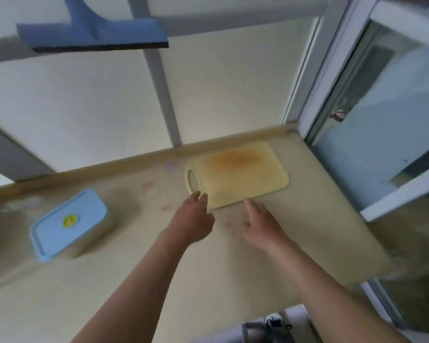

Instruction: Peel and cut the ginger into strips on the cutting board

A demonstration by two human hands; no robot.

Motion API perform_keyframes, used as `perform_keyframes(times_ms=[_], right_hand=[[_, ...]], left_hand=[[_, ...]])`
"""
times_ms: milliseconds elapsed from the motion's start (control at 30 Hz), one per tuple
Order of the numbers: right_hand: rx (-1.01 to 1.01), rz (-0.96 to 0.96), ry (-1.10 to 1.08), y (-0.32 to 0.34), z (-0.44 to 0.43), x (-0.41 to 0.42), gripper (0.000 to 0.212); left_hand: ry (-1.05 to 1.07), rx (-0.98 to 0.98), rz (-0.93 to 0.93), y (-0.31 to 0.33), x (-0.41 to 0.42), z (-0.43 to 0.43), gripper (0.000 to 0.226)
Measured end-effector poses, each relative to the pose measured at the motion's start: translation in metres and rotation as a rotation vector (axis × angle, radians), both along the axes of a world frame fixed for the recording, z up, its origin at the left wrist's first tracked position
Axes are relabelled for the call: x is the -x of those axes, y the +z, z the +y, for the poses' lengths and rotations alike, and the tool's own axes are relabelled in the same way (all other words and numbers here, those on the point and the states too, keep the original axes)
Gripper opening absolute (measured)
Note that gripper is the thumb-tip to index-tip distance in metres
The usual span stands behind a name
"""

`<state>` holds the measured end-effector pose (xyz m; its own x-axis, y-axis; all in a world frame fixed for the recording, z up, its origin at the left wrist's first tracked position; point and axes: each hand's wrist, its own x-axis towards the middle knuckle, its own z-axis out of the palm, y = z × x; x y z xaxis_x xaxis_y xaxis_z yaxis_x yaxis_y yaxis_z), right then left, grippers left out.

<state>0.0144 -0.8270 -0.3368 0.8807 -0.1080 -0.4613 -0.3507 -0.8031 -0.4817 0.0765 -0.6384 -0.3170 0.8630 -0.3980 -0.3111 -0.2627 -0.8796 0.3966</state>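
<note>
A pale yellow cutting board [245,179] with an orange stain and an oval handle hole at its left end lies on the beige countertop [159,256] near the back wall. My left hand [193,219] reaches forward with straight fingers, its fingertips at the board's near left corner. To its right, my right hand [260,224] stretches toward the board's front edge, index finger extended and touching or nearly touching it. Both hands hold nothing. No ginger or knife is in view.
A light blue lidded container [70,224] with a yellow sticker sits on the counter to the left. A blue window squeegee [92,30] hangs above. A glass window and its frame [332,95] bound the counter at right, where the counter's edge drops off.
</note>
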Motion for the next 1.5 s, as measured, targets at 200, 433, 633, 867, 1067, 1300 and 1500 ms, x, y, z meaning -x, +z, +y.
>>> perform_keyframes(times_ms=[200, 433, 633, 867, 1067, 1300, 1500], right_hand=[[0.236, 0.006, 0.191, -0.025, -0.03, -0.029, 0.084], [0.373, 0.041, 0.249, -0.039, -0.028, -0.033, 0.076], [0.383, 0.06, 0.273, -0.031, 0.001, -0.009, 0.071], [0.385, 0.066, 0.378, -0.028, 0.086, 0.056, 0.075], [0.38, 0.069, 0.515, -0.019, 0.167, 0.106, 0.073], [0.399, 0.086, 0.571, -0.004, 0.202, 0.124, 0.077], [0.363, 0.087, 0.548, -0.001, 0.204, 0.124, 0.067]], left_hand=[[-0.084, -0.264, 0.031, -0.03, -0.016, -0.03, 0.077], [-0.185, -0.353, -0.011, -0.053, -0.006, -0.013, 0.076], [-0.2, -0.412, 0.026, -0.044, 0.017, 0.018, 0.073], [-0.168, -0.451, 0.08, -0.032, 0.078, 0.098, 0.072], [-0.126, -0.442, 0.11, -0.021, 0.133, 0.182, 0.105], [-0.05, -0.382, 0.078, -0.026, 0.164, 0.217, 0.089], [-0.004, -0.358, 0.139, -0.019, 0.163, 0.211, 0.062]])
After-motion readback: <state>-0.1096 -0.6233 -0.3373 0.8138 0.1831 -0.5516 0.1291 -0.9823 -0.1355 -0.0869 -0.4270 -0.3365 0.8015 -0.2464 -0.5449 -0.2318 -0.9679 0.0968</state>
